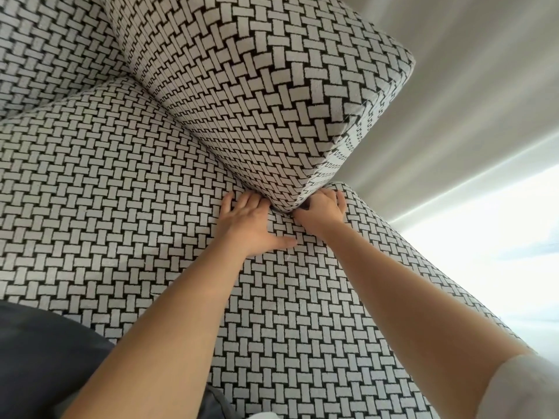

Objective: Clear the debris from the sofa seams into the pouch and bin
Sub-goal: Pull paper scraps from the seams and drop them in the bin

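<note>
Head view: a person's left hand (249, 226) lies flat on the basket-weave sofa seat (121, 192), thumb spread wide, fingers (242, 204) pushed into the seam (279, 209) under the back cushion (257, 86) corner. The right hand (322, 210) rests just beside it, fingers close together at the seat's edge.

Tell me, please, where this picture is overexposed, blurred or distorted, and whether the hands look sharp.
Head view: the bright area at the right is blown out to white; the wall above it looks soft and streaky; the wide lens bends the woven pattern, most on the cushion; the left hand and right hand look sharp, partly hidden in the dark seam.
</note>
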Demonstrator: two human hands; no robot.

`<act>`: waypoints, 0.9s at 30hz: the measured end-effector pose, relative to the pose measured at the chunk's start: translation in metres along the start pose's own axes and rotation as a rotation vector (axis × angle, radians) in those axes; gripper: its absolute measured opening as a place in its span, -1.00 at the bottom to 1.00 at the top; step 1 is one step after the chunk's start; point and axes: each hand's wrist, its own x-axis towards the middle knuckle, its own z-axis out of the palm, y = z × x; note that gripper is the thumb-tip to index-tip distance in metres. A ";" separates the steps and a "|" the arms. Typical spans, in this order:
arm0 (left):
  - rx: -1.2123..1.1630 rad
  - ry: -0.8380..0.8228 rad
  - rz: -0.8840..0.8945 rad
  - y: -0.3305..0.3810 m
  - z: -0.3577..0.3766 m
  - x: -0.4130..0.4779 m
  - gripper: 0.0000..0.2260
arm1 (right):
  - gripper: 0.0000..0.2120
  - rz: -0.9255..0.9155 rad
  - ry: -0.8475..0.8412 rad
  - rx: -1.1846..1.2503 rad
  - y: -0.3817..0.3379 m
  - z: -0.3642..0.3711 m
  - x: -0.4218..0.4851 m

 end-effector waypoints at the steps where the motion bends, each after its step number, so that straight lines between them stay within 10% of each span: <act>1: -0.003 0.003 0.003 0.000 0.000 0.000 -0.03 | -0.61 0.013 0.020 0.002 -0.001 0.001 0.000; 17: -0.025 0.003 0.036 -0.006 0.000 0.004 -0.03 | -0.91 0.036 0.121 0.089 -0.004 0.000 -0.007; 27: -0.028 -0.015 0.058 -0.008 -0.002 0.002 -0.08 | -0.89 -0.275 0.399 0.317 -0.003 0.011 -0.068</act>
